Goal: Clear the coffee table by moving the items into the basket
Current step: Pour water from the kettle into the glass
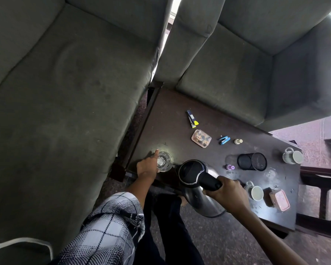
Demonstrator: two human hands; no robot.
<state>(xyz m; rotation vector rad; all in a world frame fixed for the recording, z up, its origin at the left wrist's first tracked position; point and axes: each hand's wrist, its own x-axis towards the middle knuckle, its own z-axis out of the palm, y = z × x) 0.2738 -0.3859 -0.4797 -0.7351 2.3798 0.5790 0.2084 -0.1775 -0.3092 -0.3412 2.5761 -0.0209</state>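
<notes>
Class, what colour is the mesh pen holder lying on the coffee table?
Black; the mesh pen holder shows best in the head view.

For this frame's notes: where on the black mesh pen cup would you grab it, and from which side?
The black mesh pen cup lies tipped on its side, open mouth facing the camera's right, purple item close on its left. Best guess: come down from above and pinch across the round body mid-length; it may roll, so hooking fingers into the open rim also works.
</notes>
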